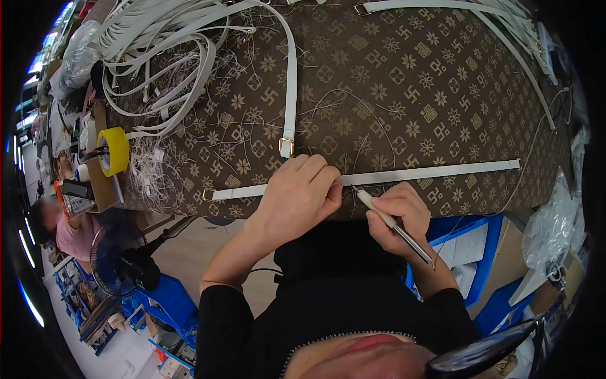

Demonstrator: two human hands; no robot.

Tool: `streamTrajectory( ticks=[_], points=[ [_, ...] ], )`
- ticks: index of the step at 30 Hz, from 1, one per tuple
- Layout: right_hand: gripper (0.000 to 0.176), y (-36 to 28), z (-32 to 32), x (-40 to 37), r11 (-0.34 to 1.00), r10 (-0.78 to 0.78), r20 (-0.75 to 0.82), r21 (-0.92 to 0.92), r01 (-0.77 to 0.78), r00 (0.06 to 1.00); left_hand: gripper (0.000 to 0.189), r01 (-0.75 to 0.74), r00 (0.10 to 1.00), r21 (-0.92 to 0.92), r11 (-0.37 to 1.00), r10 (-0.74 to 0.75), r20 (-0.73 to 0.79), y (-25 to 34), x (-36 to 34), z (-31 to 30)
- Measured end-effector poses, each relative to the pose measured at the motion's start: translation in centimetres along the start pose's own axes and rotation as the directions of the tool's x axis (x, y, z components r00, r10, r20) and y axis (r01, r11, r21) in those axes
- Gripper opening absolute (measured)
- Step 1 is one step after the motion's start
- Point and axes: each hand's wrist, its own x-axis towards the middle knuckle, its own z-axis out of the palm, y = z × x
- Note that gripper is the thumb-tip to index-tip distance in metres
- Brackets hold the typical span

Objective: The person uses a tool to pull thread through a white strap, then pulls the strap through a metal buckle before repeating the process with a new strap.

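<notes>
A white strap (435,174) with a small buckle (207,194) at its left end lies across the patterned cloth near the front edge. My left hand (302,192) is closed over the middle of this strap, thumb and forefinger pinching it. My right hand (401,215) grips a pen-like tool (392,222) with a cream front and a silver rear part. Its thin tip points at the strap beside my left fingertips; whether it touches cannot be made out. Just beyond my left hand, another white strap (290,95) ends in a gold-coloured buckle (286,144).
White straps (189,107) are heaped at the back left, with loose thread ends (148,170) below them. A yellow tape roll (114,151) stands at the left edge. More straps (517,44) lie back right. A fan (120,259) and a person (66,234) are at left.
</notes>
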Motion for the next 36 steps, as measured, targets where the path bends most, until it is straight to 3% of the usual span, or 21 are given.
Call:
streamTrajectory(
  ticks=[18, 30, 36],
  points=[
    [0.031, 0.0, 0.6, 0.4, 0.998, -0.023, -0.023, -0.059, 0.021, 0.999, 0.023, -0.110, 0.993, 0.030, 0.993, 0.111, -0.035, -0.6, 0.0, 0.6],
    [0.032, 0.0, 0.8, 0.5, 0.995, -0.030, -0.003, -0.099, 0.030, 1.000, 0.024, -0.075, 0.997, -0.027, 0.997, 0.075, -0.016, -0.7, 0.1, 0.2],
    [0.033, 0.1, 0.7, 0.5, 0.998, -0.032, -0.034, -0.056, 0.031, 0.999, 0.023, 0.010, 1.000, -0.149, 0.989, -0.006, 0.028, -0.8, 0.0, -0.5]
  ],
)
